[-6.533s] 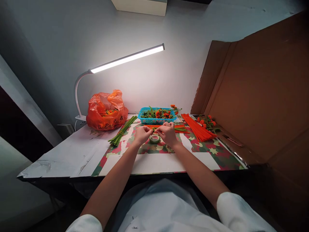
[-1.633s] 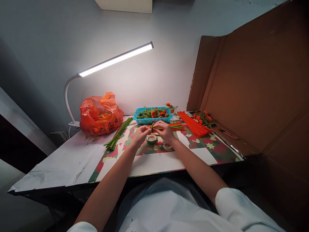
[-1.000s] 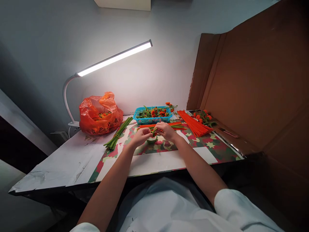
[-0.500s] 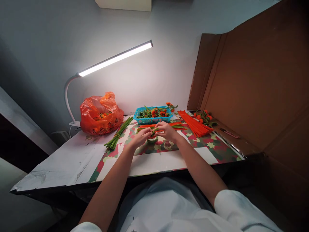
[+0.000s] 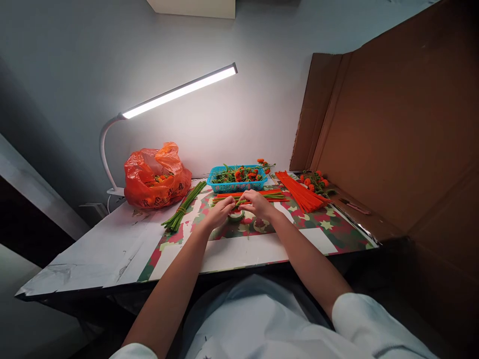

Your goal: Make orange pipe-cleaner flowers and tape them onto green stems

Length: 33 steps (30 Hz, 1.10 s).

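Observation:
My left hand (image 5: 221, 211) and my right hand (image 5: 256, 205) meet over the middle of the table, fingertips pinched together. Between them is a small green stem piece (image 5: 238, 203), mostly covered by the fingers; its exact kind is hard to make out. Just below the fingertips lies a roll of green tape (image 5: 236, 217). Behind the hands, red and green chenille stems (image 5: 275, 196) lie crosswise in a loose row. A blue basket (image 5: 235, 187) stands beyond them, holding orange flowers with green stems.
At left are a tied bundle of green stems (image 5: 183, 208), an orange plastic bag (image 5: 160, 192) and a lit desk lamp (image 5: 179, 92). Fanned red-orange chenille stems (image 5: 301, 193), orange flowers (image 5: 313, 182) and a utility knife (image 5: 355, 206) lie at right, beside a cardboard wall (image 5: 389, 124).
My hands have shifted slightly, with the right fingers turned lower around the green piece. More of the tape roll shows, and a thin strand now hangs below the right hand.

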Motion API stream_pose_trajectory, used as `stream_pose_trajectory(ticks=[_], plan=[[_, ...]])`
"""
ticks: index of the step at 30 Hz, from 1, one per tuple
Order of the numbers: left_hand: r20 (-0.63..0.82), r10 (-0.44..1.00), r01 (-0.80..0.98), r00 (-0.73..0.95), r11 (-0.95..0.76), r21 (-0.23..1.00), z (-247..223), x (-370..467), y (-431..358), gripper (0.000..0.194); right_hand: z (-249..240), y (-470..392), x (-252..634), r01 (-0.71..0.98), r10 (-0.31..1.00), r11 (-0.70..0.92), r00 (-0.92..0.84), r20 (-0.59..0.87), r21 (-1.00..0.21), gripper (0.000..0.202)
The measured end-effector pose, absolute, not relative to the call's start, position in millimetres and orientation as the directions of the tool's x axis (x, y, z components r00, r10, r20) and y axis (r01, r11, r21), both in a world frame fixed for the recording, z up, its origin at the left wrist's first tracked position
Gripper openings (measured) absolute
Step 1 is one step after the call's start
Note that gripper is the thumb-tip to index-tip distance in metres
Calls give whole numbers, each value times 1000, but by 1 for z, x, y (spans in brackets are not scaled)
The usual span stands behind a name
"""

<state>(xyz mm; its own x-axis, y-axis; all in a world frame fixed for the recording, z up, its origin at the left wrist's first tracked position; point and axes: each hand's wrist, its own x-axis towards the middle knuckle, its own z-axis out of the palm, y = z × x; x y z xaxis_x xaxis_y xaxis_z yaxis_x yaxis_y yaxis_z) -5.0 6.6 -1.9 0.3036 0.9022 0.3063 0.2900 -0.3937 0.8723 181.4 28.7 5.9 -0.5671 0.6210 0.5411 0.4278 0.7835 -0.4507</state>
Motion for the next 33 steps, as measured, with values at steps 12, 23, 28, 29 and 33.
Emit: stream_pose_trajectory(ticks=[12, 23, 28, 29, 33], plan=[[218, 943, 178, 252, -266, 947, 3, -2, 5, 22, 7, 28, 182, 391, 604, 796, -551, 575, -461, 5], [191, 977, 16, 97, -194, 981, 2, 2, 7, 41, 1, 14, 169, 533, 577, 766, -325, 749, -360, 21], [249, 964, 53, 91, -254, 966, 3, 2, 6, 41, -1, 13, 167, 522, 561, 774, -304, 770, -358, 16], [261, 961, 63, 88, -266, 962, 3, 2, 5, 40, -2, 14, 167, 521, 554, 778, -303, 776, -352, 15], [311, 947, 112, 78, -318, 941, 2, 2, 6, 36, -2, 16, 169, 511, 535, 790, -304, 788, -339, 13]])
